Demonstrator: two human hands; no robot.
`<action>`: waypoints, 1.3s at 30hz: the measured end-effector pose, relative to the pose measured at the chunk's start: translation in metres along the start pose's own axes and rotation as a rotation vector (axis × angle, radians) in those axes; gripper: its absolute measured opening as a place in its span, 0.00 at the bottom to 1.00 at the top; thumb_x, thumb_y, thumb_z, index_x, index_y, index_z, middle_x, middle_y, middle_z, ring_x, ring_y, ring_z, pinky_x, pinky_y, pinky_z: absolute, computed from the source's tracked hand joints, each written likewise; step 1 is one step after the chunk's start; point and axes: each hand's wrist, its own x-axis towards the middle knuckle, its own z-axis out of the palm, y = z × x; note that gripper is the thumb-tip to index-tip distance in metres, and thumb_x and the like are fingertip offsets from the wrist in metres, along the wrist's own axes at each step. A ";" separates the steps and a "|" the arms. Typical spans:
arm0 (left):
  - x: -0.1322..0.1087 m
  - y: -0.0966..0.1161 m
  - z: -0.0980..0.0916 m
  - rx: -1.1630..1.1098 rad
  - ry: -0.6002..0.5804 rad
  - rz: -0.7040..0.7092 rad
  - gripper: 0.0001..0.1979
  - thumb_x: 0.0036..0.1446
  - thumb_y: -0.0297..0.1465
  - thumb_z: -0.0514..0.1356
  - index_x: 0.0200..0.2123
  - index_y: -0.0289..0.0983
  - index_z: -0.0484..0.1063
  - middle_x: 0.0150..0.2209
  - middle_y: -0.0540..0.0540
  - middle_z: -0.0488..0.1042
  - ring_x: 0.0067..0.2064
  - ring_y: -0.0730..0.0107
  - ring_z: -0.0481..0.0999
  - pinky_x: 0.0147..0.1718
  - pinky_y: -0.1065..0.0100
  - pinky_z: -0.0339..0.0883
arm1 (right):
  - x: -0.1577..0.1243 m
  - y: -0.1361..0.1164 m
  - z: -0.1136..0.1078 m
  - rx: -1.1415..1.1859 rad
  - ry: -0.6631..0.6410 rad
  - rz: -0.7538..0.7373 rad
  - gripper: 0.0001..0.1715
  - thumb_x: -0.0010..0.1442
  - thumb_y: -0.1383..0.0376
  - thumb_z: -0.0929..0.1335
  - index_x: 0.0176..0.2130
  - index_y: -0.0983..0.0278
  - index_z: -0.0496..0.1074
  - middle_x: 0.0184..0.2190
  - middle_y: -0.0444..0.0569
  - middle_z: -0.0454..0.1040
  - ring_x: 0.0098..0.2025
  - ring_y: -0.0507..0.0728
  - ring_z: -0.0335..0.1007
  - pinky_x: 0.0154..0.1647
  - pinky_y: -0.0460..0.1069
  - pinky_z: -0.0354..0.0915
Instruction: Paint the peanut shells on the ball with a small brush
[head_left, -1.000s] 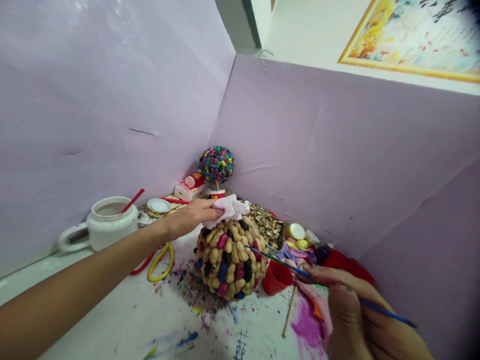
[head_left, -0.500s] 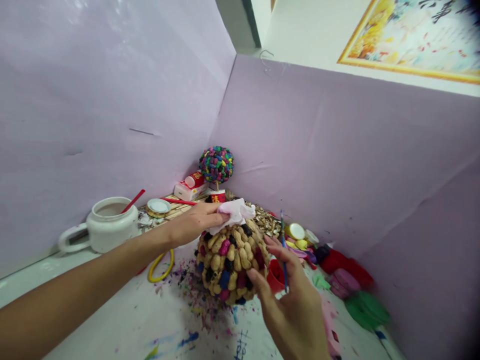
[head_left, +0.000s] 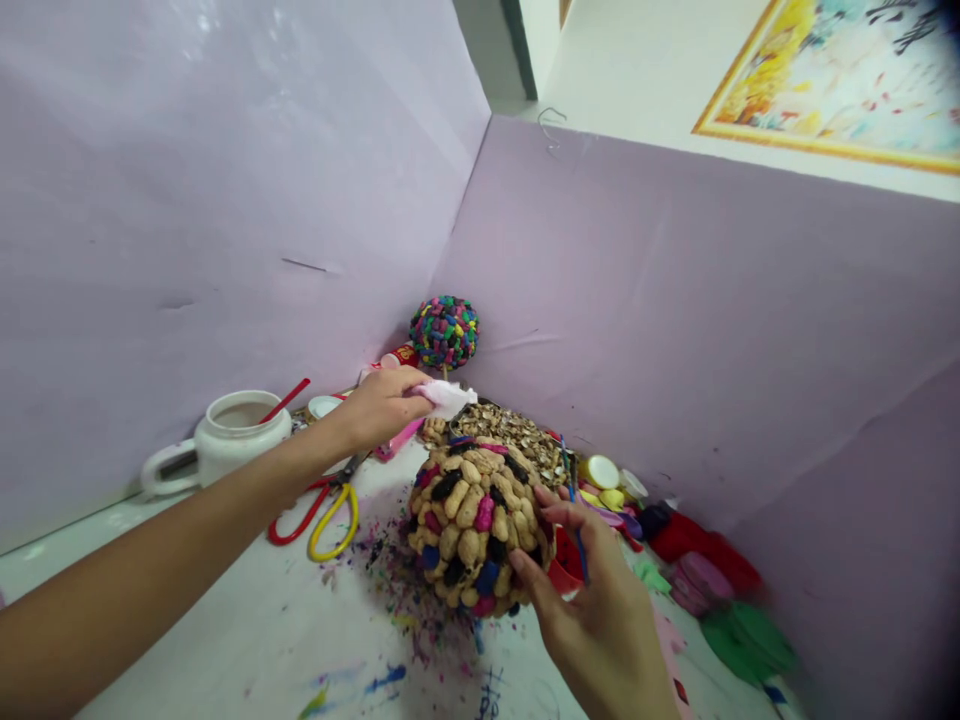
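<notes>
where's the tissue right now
In the head view, the tissue is slightly left of centre, held in the left hand, appearing between the multicoloured ball above and the peanut-covered ball below.

light: soft, moderate | glare: pale patches high on left wall [head_left: 225, 180] | shadow: soft, beneath peanut-covered ball [head_left: 471, 525] | blur: green round object [head_left: 750, 640], lower right | edges: wide-angle stretch, dark upper-right corner
</notes>
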 end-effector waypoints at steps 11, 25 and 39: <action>-0.002 -0.008 0.019 -0.029 -0.129 0.013 0.09 0.50 0.31 0.53 0.31 0.37 0.73 0.26 0.50 0.71 0.29 0.66 0.68 0.27 0.68 0.57 | 0.000 0.007 -0.014 -0.034 -0.117 -0.026 0.14 0.54 0.65 0.68 0.42 0.57 0.65 0.54 0.52 0.73 0.57 0.65 0.69 0.54 0.64 0.67; -0.001 -0.010 0.015 0.047 -0.054 -0.001 0.09 0.50 0.33 0.54 0.28 0.35 0.73 0.26 0.50 0.71 0.29 0.67 0.67 0.28 0.68 0.55 | 0.004 0.017 -0.025 -0.077 -0.175 -0.006 0.14 0.55 0.64 0.67 0.44 0.58 0.67 0.54 0.52 0.74 0.58 0.63 0.69 0.52 0.59 0.69; -0.010 0.004 0.023 0.133 -0.175 0.019 0.11 0.49 0.38 0.58 0.23 0.37 0.67 0.22 0.52 0.66 0.27 0.68 0.65 0.25 0.69 0.51 | 0.005 0.004 -0.018 -0.009 -0.146 0.094 0.12 0.55 0.59 0.64 0.41 0.57 0.67 0.56 0.52 0.73 0.58 0.65 0.68 0.54 0.65 0.64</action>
